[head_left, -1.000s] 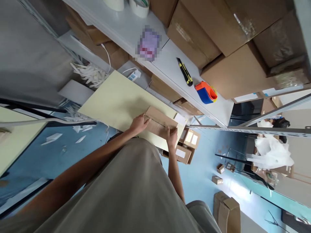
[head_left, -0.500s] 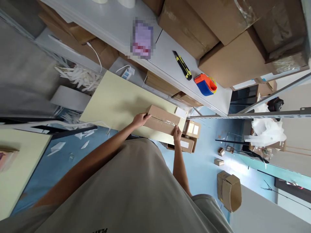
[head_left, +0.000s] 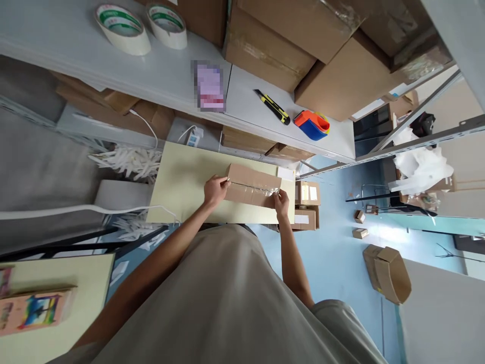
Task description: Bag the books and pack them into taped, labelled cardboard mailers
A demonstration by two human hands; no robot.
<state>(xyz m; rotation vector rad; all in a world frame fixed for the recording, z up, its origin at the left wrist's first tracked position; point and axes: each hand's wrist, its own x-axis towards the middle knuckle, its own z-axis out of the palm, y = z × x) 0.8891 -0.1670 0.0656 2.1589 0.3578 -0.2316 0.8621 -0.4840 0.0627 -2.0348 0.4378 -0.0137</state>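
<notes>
A long, flat cardboard box lies on the pale yellow tabletop before me. Shiny clear tape runs along its middle seam and looks wrinkled towards the right end. My left hand is closed on the box's left end, thumb and fingertips pinched at the seam. At the right end, my right hand grips the edge beside the tape, its fingers bent. Whether either hand also pinches a tape end is too small to tell.
The shelf behind holds a yellow-black utility knife, an orange-blue tape dispenser, two tape rolls and stacked cartons. A white cable crosses at left. Boxes stand beyond the table's right edge; an open carton is on the floor.
My view has turned and shifted, bringing the tape rolls fully into sight. Both hands stay at the box's ends; my right fingers now bend more over the taped edge.
</notes>
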